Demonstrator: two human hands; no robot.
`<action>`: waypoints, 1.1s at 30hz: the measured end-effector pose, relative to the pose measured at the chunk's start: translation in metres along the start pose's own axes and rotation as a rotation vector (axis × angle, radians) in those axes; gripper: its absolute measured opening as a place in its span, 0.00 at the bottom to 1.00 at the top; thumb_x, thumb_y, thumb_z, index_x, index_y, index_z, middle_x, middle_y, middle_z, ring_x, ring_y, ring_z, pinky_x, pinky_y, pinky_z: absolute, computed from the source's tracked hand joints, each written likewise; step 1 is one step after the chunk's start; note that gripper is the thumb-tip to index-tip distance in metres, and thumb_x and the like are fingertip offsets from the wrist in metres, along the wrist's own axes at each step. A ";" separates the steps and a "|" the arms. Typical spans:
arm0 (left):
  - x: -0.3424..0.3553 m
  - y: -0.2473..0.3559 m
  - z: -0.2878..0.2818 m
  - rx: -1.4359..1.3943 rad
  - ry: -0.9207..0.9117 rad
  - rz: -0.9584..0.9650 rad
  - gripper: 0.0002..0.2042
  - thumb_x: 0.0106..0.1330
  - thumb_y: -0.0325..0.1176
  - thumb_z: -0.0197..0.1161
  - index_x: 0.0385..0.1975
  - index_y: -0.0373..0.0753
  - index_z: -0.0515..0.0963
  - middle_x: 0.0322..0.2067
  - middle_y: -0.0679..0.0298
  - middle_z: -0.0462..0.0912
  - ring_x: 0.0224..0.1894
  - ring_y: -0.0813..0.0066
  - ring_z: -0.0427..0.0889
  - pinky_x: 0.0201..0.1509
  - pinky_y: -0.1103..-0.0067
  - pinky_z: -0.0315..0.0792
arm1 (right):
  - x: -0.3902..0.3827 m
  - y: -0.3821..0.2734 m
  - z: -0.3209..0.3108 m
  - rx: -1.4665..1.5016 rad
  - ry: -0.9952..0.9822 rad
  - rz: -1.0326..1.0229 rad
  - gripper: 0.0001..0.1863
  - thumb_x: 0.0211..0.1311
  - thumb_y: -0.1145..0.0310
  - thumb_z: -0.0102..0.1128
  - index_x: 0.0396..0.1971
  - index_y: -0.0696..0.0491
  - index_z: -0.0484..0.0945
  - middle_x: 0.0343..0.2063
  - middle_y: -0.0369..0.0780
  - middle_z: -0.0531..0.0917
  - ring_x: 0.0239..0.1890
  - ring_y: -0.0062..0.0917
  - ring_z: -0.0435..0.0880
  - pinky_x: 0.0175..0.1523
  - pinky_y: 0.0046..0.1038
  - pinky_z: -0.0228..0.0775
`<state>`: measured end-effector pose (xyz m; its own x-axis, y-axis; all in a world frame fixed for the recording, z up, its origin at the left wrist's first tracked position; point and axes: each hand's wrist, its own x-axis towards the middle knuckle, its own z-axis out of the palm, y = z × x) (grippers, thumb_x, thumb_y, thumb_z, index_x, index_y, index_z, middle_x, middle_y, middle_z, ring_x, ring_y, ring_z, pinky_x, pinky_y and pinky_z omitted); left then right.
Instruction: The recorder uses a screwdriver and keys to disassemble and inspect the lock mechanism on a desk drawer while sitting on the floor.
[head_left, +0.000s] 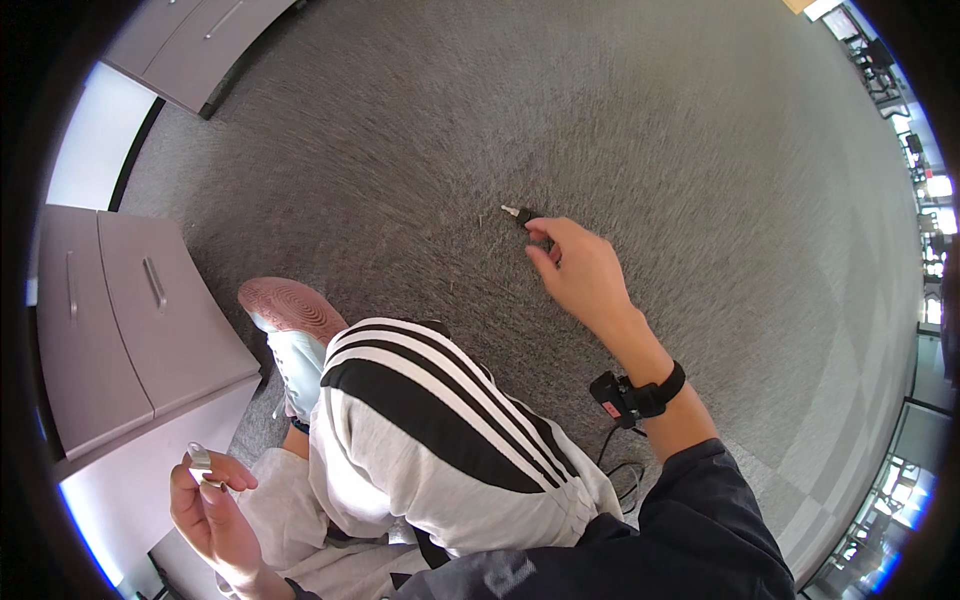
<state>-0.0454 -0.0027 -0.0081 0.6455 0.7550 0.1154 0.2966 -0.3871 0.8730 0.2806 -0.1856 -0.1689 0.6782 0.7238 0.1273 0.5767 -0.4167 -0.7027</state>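
At the lower left, my left hand (217, 525) is closed, its thumb and fingers pinching a small shiny metal piece (201, 466). A pale, rounded loop shows at the top of that piece, but its exact kind is unclear. Near the middle of the view, my right hand (580, 265) reaches out over the carpet with thumb and index finger apart. Right at its fingertips is a key (513, 211) with a silver blade and a black head. The blade points away to the upper left, and part of the head is hidden by the fingers.
Pale drawer cabinets (170, 320) stand on the left, with another drawer unit (205, 45) at the upper left. Grey carpet (400, 140) covers the floor. My bent leg (440, 410) and shoe (290, 320) lie between my hands. A black strapped device (640, 395) with a cable sits on my right wrist.
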 end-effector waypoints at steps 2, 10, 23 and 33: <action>0.003 0.001 0.002 0.017 -0.006 -0.017 0.16 0.68 0.44 0.50 0.28 0.36 0.66 0.22 0.63 0.69 0.24 0.77 0.68 0.30 0.82 0.61 | -0.004 0.012 0.014 -0.044 -0.045 0.028 0.12 0.56 0.69 0.57 0.41 0.55 0.75 0.33 0.43 0.81 0.32 0.36 0.81 0.38 0.31 0.74; 0.010 0.018 0.019 -0.202 -0.092 -0.073 0.09 0.68 0.34 0.44 0.28 0.36 0.64 0.24 0.65 0.63 0.25 0.77 0.63 0.30 0.81 0.59 | 0.039 0.004 0.070 -0.008 -0.129 0.074 0.16 0.58 0.67 0.55 0.44 0.59 0.68 0.33 0.48 0.79 0.34 0.43 0.80 0.38 0.37 0.73; -0.005 0.014 0.029 -0.039 -0.100 -0.176 0.10 0.66 0.34 0.51 0.29 0.33 0.69 0.25 0.60 0.74 0.26 0.75 0.73 0.34 0.78 0.71 | 0.006 -0.052 0.040 0.655 -0.060 0.242 0.06 0.60 0.71 0.57 0.35 0.57 0.74 0.26 0.41 0.81 0.27 0.22 0.80 0.32 0.23 0.70; -0.015 0.025 0.038 -0.295 -0.256 -0.166 0.05 0.55 0.24 0.63 0.29 0.31 0.75 0.28 0.56 0.82 0.30 0.68 0.82 0.37 0.78 0.73 | -0.046 -0.158 0.003 1.301 -0.141 -0.178 0.09 0.52 0.84 0.60 0.35 0.63 0.78 0.31 0.47 0.81 0.33 0.25 0.81 0.36 0.21 0.71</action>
<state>-0.0208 -0.0433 -0.0060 0.7709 0.6241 -0.1272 0.2215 -0.0754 0.9722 0.1570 -0.1516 -0.0657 0.5409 0.7967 0.2695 -0.2571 0.4617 -0.8490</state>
